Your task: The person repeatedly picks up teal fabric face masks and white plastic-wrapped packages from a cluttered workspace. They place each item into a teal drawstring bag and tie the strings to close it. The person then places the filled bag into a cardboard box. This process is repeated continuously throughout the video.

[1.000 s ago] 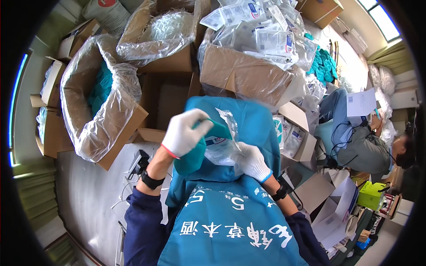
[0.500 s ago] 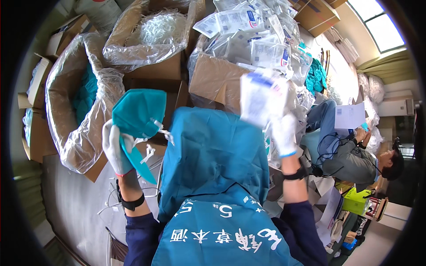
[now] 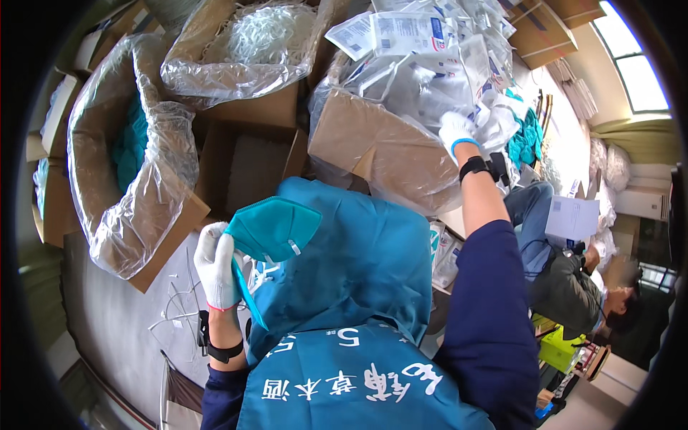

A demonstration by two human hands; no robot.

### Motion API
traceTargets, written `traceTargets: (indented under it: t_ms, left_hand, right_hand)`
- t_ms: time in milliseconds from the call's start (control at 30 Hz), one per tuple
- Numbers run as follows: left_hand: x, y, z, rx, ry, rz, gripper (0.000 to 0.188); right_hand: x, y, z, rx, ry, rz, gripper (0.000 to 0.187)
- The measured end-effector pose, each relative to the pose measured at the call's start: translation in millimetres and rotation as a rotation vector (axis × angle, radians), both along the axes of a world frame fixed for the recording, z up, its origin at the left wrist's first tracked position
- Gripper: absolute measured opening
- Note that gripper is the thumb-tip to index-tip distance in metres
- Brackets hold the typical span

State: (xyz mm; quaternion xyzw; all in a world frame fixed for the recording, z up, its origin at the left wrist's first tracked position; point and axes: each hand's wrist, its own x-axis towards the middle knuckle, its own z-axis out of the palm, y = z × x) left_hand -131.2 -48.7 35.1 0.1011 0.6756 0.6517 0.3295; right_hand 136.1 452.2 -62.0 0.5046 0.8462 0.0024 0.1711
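My left hand (image 3: 217,266), in a white knit glove, is closed on a teal face mask (image 3: 276,228) above my lap. A narrow teal edge hangs below its fingers, perhaps a second mask. Pale ear loops dangle beside it. My right hand (image 3: 457,132), gloved too, is stretched out over a plastic-lined cardboard box (image 3: 380,140) heaped with white printed packets (image 3: 408,34). Its fingers look loosely extended among the packets. They blend with the white packaging, and I see no packet clearly gripped.
A teal apron (image 3: 351,236) covers my lap. On the left, a lined box (image 3: 104,236) holds teal masks; behind it, another (image 3: 222,89) holds white strips. An open carton (image 3: 247,165) stands between. A seated person (image 3: 566,279) works at right beside teal masks (image 3: 527,140).
My right hand has moved forward over the packet box, and the packet it carried no longer shows in its grip. My left hand has brought the mask slightly right and lower.
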Motion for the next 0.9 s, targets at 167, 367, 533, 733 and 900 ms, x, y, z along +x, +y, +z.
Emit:
traceTargets:
  t_ms: [167, 367, 533, 733, 900]
  left_hand:
    - [-2.7, 8.2, 4.0, -0.063, 0.051, -0.041, 0.014]
    - [6.4, 26.7, 9.5, -0.024, 0.022, -0.173, 0.016]
    - [27.6, 36.0, 36.1, 0.019, 0.071, -0.245, 0.015]
    - [42.6, 13.3, 50.4, 0.05, 0.09, -0.217, 0.015]
    - [47.0, -3.3, 44.7, 0.102, 0.06, -0.164, 0.017]
  right_hand:
    - [35.7, 9.4, -3.0, -0.355, 0.398, -0.137, 0.042]
    - [56.5, -2.5, 80.9, -0.144, 0.6, 0.087, 0.037]
    - [17.6, -70.2, 155.0, 0.248, 0.514, 0.262, 0.037]
    - [32.0, -87.7, 183.6, -0.26, 1.481, 0.135, 0.04]
    - [36.6, -130.7, 163.2, -0.788, 1.996, -0.174, 0.043]
